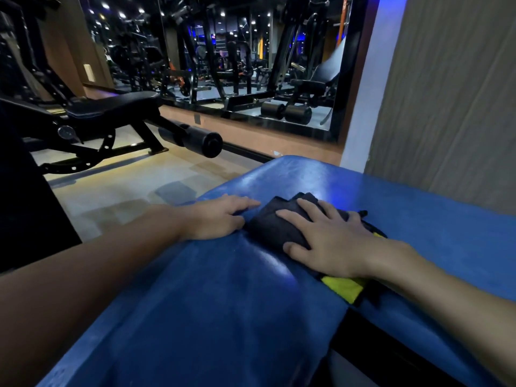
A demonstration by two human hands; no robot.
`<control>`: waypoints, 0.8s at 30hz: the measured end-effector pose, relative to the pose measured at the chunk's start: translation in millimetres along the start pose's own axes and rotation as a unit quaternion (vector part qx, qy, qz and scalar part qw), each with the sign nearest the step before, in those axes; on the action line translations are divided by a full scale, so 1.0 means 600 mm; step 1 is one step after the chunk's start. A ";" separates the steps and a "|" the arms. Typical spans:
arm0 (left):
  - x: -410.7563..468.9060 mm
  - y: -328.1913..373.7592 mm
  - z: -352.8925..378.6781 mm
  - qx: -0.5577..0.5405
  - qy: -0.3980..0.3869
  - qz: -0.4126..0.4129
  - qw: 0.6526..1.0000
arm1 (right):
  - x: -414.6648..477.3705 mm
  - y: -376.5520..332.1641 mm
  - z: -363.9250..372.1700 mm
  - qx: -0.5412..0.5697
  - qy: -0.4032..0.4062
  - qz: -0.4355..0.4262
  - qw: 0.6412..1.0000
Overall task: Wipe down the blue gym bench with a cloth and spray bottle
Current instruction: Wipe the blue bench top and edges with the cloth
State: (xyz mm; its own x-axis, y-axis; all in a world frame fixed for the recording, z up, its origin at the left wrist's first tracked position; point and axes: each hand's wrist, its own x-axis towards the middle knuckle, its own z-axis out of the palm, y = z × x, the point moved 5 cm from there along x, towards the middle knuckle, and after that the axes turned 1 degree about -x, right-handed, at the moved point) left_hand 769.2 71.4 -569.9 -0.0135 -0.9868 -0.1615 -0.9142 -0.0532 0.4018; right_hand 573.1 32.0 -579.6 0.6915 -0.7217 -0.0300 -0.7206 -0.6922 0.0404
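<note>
Blue gym bench [223, 317] fills the lower centre and right of frame, its padded top glossy. Dark cloth [268, 224] with a yellow underside sits bunched on the pad at mid frame. Right hand [329, 241] lies flat on it, fingers spread wide and pressing down, likely for even wiping contact. Left hand [220, 216], just beside the cloth, rests on the pad's left edge with straight, relaxed fingers holding nothing, probably bracing. Spray bottle not visible. Black adjustable bench [111, 107] stands upper left.

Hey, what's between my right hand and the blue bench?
The dark cloth, flat under the right hand on the blue bench, seen in the head view.
</note>
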 end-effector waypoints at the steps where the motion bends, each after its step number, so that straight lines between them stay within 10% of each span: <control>1: 0.001 0.003 0.002 0.010 -0.003 -0.001 1.000 | 0.005 -0.001 -0.004 -0.013 0.011 -0.013 1.000; 14: -0.047 0.148 0.065 0.024 -0.003 0.112 0.993 | -0.171 0.043 0.019 -0.017 0.083 0.131 0.988; 24: -0.054 0.191 0.082 0.069 -0.003 0.095 0.993 | -0.230 0.046 0.027 -0.121 0.110 0.055 0.985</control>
State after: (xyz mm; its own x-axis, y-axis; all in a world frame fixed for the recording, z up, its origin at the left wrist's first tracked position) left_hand 645.3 104.8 -562.9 -0.1941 -0.9758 -0.1004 -0.9416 0.1566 0.2980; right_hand 457.2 112.4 -590.5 0.6234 -0.7549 0.2037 -0.7770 -0.5691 0.2690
